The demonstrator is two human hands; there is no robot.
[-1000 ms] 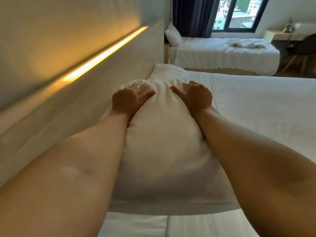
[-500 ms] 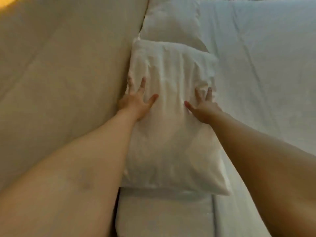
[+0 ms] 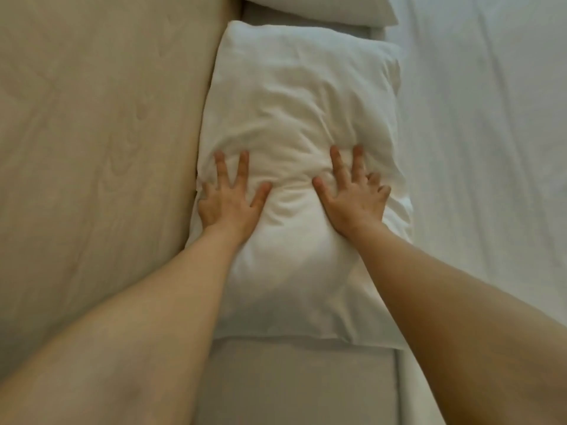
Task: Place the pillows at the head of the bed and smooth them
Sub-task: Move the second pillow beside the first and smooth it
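Both hands slid nearer, left hand point(image 3: 228, 207), right hand point(image 3: 352, 200) flat on pillow point(image 3: 302, 111) against headboard point(image 3: 101, 148)

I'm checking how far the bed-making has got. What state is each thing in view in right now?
near pillow: lying flat beside the headboard, creased, dented under the hands
far pillow: lying beyond it, mostly out of frame
left hand: open, fingers spread, pressing the pillow
right hand: open, fingers spread, pressing the pillow
bed sheet: spread, lightly wrinkled

Your view: beige wood-grain headboard panel point(image 3: 92, 148) at left; white bed sheet point(image 3: 491, 148), faintly creased, at right; dim, soft light.
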